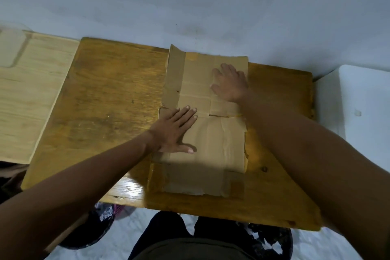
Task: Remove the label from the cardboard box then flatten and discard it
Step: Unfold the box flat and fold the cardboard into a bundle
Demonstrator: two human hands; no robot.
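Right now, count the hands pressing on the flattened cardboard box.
2. The left hand lies flat on the cardboard box near its left edge; the right hand lies flat on its far right part.

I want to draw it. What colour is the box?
Plain brown cardboard box, seen in the head view.

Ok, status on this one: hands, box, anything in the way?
Left hand and right hand open, pressing flat. Brown cardboard box flattened on brown wooden table, not discarded. Nothing obstructing.
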